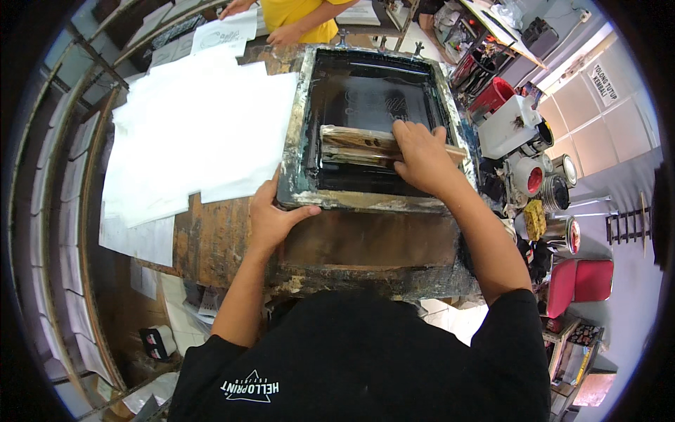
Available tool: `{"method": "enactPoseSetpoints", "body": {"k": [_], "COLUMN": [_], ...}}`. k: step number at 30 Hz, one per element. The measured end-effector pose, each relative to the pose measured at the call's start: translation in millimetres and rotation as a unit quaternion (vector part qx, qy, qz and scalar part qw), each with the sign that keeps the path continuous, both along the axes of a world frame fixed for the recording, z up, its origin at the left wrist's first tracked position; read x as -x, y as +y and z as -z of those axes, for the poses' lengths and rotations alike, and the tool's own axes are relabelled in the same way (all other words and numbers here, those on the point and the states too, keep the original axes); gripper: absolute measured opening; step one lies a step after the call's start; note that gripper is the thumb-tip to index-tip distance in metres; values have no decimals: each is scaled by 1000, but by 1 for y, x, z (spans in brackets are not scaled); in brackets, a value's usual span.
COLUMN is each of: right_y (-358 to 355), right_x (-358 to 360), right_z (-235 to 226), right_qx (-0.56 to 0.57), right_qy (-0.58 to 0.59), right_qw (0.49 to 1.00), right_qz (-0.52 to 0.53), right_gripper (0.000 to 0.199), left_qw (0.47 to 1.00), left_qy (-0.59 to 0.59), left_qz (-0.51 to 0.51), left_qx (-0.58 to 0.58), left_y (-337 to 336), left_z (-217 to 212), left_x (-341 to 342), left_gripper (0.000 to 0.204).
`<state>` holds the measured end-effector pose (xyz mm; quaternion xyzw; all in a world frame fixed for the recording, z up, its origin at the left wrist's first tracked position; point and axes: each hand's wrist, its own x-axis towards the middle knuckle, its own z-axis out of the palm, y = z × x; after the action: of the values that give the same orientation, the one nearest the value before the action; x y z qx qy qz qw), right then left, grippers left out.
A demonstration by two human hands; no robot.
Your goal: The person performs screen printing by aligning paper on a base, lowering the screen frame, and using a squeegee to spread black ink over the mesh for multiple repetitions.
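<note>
A screen printing frame [365, 202] lies on the worn wooden table, its mesh coated with dark ink. My right hand [427, 158] grips the right part of a wooden squeegee [358, 146], which lies crosswise over the nearer half of the mesh. On the mesh beyond the squeegee, a faint printed design [376, 102] shows. My left hand [275, 218] holds the frame's near left corner, its thumb along the near edge and its other fingers partly hidden by the frame's side.
White paper sheets [197, 133] overlap left of the frame on the wooden table [225, 243]. Paint cans [555, 191], a white jerrycan [508, 126] and a yellow sponge [534, 219] crowd the right side. A person in yellow [299, 17] handles a printed sheet [225, 32] at the far side. Shelving [88, 246] stands left.
</note>
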<state>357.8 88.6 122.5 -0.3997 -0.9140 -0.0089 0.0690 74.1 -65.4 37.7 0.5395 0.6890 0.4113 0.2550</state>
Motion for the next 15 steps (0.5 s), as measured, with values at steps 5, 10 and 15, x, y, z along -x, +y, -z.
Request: {"method": "enactPoseSetpoints", "body": {"k": [5,10,15], "right_y": [-33,-45,11], "right_x": [-5,4,18], "right_z": [44,70,80], "right_qx": [43,-10,-58], "right_qy": [-13,-18,0], "right_qw": [999,999,996], "right_qz": [25,45,62], "right_gripper": [56,47,28], "left_qw": [959,963,959], "left_qy": [282,268,282], "left_qz": [-2,4,17], "left_qx": [-31,-14,-31], "left_y": [-6,-5,-7], "left_z": [49,58,53], "left_x": [9,11,11], "left_gripper": [120,121,125]}}
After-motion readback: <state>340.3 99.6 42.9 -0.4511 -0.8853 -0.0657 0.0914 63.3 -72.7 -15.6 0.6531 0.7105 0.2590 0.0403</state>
